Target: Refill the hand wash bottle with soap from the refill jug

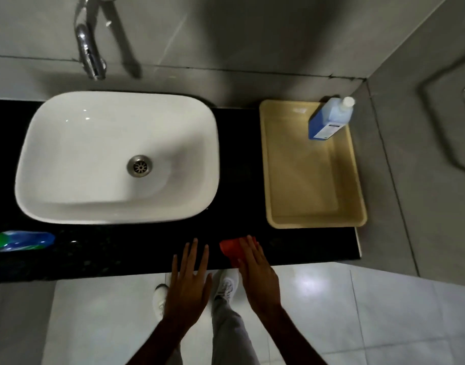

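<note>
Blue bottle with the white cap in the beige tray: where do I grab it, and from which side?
Probably grip the blue bottle around its flat-sided body, below the white cap. It stands in the beige tray's far right corner, close to two tray walls and the wall. Come from the front-left, over the tray's bare floor, with the right hand, fingers across the flat faces.

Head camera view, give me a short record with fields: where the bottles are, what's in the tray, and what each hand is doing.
blue bottle: white cap on, upright in far corner of the beige tray
tray contents: only that bottle
blue-green bottle: lying on the black counter, left of the hands
sink: empty
left hand: open, fingers spread, holding nothing
right hand: open, over a red object; contact unclear
</note>
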`<state>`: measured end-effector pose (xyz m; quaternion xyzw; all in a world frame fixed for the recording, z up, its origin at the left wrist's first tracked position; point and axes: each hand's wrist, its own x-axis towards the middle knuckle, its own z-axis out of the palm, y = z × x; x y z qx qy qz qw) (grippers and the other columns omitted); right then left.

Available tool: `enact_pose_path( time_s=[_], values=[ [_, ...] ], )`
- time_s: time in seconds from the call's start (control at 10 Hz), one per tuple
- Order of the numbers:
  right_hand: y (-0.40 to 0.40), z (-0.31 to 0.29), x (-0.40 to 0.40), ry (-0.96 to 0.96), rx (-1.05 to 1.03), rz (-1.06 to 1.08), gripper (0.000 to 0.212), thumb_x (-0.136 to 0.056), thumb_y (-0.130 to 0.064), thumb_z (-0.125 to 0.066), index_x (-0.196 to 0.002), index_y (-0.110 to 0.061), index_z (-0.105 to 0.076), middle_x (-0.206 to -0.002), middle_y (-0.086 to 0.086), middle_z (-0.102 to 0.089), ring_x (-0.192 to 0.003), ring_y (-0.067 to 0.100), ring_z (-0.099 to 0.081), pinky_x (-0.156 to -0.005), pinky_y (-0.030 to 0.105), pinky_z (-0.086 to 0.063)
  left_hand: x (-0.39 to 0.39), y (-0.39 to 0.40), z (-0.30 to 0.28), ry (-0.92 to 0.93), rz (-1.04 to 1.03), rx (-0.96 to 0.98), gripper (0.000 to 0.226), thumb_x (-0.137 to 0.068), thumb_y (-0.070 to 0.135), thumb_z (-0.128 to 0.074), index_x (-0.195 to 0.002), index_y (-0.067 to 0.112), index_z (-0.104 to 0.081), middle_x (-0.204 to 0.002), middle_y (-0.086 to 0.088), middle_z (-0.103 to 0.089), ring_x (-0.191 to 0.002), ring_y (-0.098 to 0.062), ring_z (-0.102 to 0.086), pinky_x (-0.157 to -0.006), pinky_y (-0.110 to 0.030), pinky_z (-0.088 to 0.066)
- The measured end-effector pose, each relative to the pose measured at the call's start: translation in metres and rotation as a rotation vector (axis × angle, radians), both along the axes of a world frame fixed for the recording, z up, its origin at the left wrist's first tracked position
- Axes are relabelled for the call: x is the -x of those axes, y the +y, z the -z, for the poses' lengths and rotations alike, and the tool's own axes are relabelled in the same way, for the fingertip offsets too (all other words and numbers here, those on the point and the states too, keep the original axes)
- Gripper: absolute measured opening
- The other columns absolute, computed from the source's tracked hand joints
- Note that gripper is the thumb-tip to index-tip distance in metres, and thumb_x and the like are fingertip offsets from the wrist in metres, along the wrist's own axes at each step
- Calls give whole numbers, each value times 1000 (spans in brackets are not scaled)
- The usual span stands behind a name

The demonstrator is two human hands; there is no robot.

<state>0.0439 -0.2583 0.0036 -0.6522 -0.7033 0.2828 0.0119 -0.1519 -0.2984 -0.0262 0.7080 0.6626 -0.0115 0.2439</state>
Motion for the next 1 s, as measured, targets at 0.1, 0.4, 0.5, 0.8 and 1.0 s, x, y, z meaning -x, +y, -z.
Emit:
enact_pose_path(
  time_s=[0.1,0.4,0.5,0.8,1.0],
  values=[
    [16,-35,-13,119,-155,53,63,-108,-37,-42,-160,-41,-6,-168,-23,2,-156,2,-9,-102,19,-48,-30,26,-15,-52,-20,-14,64,-103,43,-27,-160,16,-18,-169,-15,-8,-156,-33,-8,-122,-60,-22],
    [166,-44,-92,-20,-137,324,55,-108,-39,-38,-159,-23,-28,-167,1,-27,-155,23,-26,-112,50,-46,-128,105,-38,-108,85,-99,67,-106,49,-25,-160,23,3,-170,-6,12,-157,-25,12,-128,-49,-5],
    [171,-16,-96,-76,24,194,55,-109,-36,-36,-161,-22,-23,-170,2,-18,-157,20,-16,-116,48,-41,-146,109,-28,-86,101,-78,70,-105,52,-24,-160,23,7,-170,-4,10,-157,-24,10,-128,-51,-9],
    [167,4,-89,-103,135,175,64,-107,-34,-43,-163,-26,-12,-172,0,4,-159,22,1,-118,52,-37,-148,102,-13,-47,96,-77,77,-102,55,-31,-160,22,7,-170,-3,8,-157,-26,4,-126,-53,-17],
    [162,-24,-86,-52,60,251,62,-104,-40,-49,-160,-26,-26,-170,1,-9,-154,26,-22,-118,49,-38,-145,103,-31,-88,109,-53,75,-102,59,-20,-159,22,11,-169,-4,14,-157,-26,11,-126,-53,-12]
  ],
)
